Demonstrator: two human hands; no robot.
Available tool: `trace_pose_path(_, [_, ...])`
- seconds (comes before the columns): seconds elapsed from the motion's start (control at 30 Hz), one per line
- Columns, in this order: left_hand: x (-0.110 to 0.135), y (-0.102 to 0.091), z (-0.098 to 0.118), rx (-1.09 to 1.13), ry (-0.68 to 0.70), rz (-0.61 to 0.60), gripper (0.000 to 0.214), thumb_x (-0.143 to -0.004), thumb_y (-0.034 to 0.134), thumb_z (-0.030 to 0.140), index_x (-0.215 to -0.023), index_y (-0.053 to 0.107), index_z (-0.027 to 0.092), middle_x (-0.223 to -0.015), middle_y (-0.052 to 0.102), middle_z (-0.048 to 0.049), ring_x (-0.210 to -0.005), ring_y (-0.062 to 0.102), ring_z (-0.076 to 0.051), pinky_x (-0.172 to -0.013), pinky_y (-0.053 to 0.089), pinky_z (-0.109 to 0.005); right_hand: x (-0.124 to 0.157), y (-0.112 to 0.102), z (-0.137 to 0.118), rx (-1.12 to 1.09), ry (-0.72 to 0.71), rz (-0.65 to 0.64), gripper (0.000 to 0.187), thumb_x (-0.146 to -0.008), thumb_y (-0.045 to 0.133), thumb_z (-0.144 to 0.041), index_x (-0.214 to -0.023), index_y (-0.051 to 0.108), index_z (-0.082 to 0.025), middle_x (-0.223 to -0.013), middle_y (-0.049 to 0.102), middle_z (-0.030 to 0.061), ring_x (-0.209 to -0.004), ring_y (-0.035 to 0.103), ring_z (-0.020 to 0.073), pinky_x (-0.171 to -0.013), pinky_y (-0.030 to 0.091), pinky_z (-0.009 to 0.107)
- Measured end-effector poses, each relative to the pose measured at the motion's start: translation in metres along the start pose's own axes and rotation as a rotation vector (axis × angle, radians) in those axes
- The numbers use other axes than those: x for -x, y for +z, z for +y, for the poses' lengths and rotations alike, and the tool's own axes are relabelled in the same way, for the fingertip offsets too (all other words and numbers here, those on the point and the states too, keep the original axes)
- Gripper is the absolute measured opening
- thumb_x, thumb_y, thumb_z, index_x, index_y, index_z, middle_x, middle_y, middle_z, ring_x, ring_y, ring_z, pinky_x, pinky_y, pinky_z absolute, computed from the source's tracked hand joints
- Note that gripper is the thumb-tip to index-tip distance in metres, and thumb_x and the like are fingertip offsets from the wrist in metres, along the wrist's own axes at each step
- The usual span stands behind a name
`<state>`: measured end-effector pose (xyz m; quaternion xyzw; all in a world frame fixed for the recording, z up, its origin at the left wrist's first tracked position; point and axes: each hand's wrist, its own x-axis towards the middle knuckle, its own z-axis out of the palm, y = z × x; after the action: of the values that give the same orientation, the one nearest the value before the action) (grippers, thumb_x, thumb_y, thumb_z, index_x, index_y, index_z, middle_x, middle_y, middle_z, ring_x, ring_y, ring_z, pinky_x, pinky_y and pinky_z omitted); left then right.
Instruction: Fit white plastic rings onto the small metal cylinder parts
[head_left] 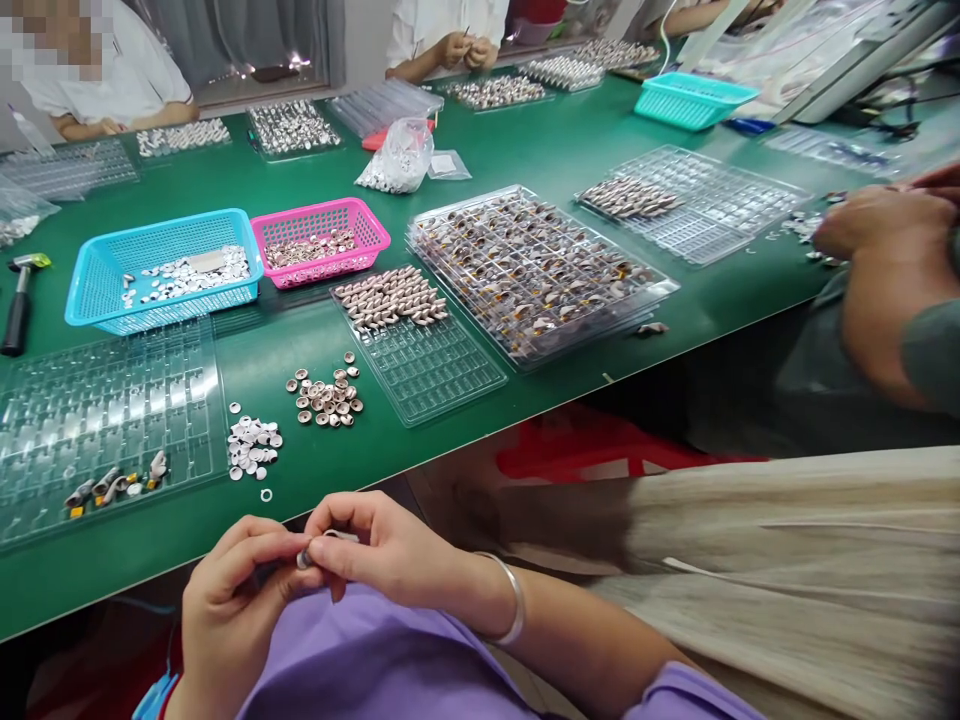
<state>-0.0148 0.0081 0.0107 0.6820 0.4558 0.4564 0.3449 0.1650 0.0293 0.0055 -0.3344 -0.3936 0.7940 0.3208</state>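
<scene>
Below the near edge of the green table (570,150), my left hand (229,600) and my right hand (382,550) meet over my purple lap. Both pinch one small round metal part (304,558) between their fingertips. A silver bangle (514,600) sits on my right wrist. Nearest on the table lie a pile of white rings (253,445) and a pile of copper-coloured coils (328,397). A clear tray (97,420) at the left holds a few finished pieces (112,485).
A blue basket (161,270) of white rings and a pink basket (321,240) of coils stand behind. Clear trays (536,270) hold several rows of coils. A hammer (19,300) lies far left. Other people work at the right (885,260) and across the table.
</scene>
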Motion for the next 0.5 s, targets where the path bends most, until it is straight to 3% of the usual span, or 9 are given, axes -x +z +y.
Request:
trace_pose_path(0.13, [0.006, -0.001, -0.007, -0.123, 0.076, 0.05, 0.02, -0.079, 0.075, 0.013, -0.095, 0.073, 0.024, -0.082, 0.071, 0.0014, -0.07, 0.068, -0.011, -0.062, 0.057, -0.016, 0.002, 0.001, -0.003, 0.23, -0.19, 0.103, 0.016, -0.079, 0.066, -0.029, -0.081, 0.059, -0.015, -0.065, 0.052, -0.0045, -0.055, 0.044, 0.0071, -0.052, 0.036, 0.02])
trace_pose_path(0.23, [0.013, -0.002, -0.011, -0.228, 0.149, 0.085, 0.023, -0.078, 0.074, 0.01, -0.096, 0.073, 0.024, -0.087, 0.075, 0.0015, -0.073, 0.071, -0.011, -0.072, 0.058, -0.016, 0.005, 0.002, -0.005, 0.418, -0.319, 0.148, 0.01, -0.079, 0.062, -0.023, -0.074, 0.058, -0.016, -0.063, 0.049, -0.0049, -0.054, 0.04, 0.0069, -0.05, 0.032, 0.02])
trace_pose_path(0.37, [0.02, -0.001, -0.013, -0.154, 0.004, 0.103, 0.02, -0.078, 0.077, 0.017, -0.096, 0.074, 0.026, -0.084, 0.077, 0.0033, -0.069, 0.073, -0.012, -0.067, 0.06, -0.015, 0.006, 0.001, -0.006, 0.516, -0.423, 0.195, 0.006, -0.079, 0.059, -0.019, -0.074, 0.057, -0.016, -0.066, 0.05, -0.0039, -0.057, 0.042, 0.0079, -0.053, 0.035, 0.02])
trace_pose_path(0.5, [0.019, 0.001, -0.014, -0.073, -0.108, 0.133, 0.019, -0.074, 0.081, 0.021, -0.091, 0.075, 0.025, -0.08, 0.078, 0.0022, -0.064, 0.073, -0.014, -0.06, 0.06, -0.017, 0.005, -0.002, -0.01, 0.552, -0.437, 0.205, 0.008, -0.079, 0.059, -0.019, -0.072, 0.055, -0.017, -0.065, 0.049, -0.0043, -0.057, 0.042, 0.0082, -0.053, 0.035, 0.02])
